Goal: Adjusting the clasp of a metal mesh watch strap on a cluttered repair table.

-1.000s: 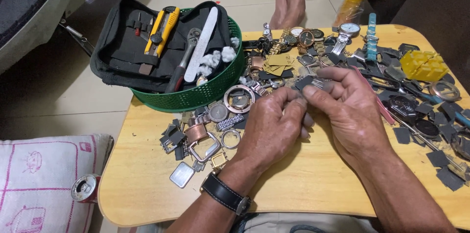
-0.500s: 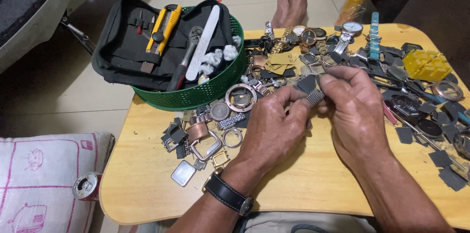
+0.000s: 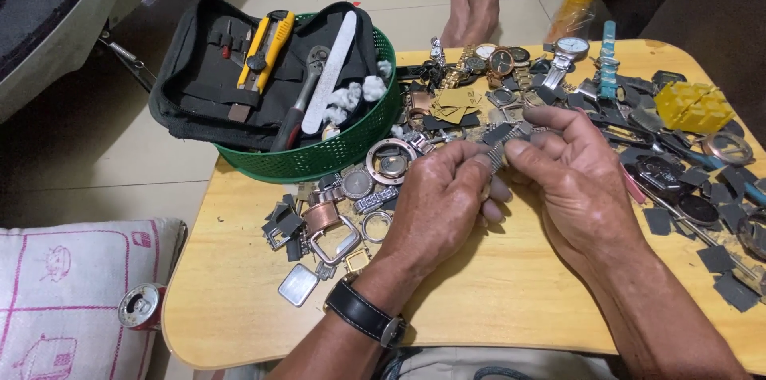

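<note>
**Two hands pinch a metal watch band above a cluttered worktop**

The left hand (image 3: 443, 200) and the right hand (image 3: 578, 176) meet just in front of the green basket (image 3: 335, 158), toward the person, over the wooden worktop (image 3: 495, 300). Between them is a short grey metal watch band (image 3: 498, 152), held upright and clear of the worktop. The fingers of both hands are closed on it: the left hand's thumb and forefinger grip its lower part, the right hand's fingertips (image 3: 519, 148) pinch its upper end. A black wristwatch (image 3: 363, 316) sits on the left wrist.

The green basket stands at the far left corner of the worktop and holds an open black tool pouch (image 3: 203, 85) with a yellow-handled tool (image 3: 267, 45) and a long white strip (image 3: 329, 69). Just right of the basket and in front of it lie loose watch cases, rings and bezels (image 3: 351, 196). Farther right of the basket, beyond the hands, are whole watches (image 3: 570, 49), dark flat pieces and a yellow plastic block (image 3: 694, 104). Left of the basket, below the worktop's edge, a patterned cushion (image 3: 64, 292) and a drinks can (image 3: 140, 306) lie on the floor.
</note>
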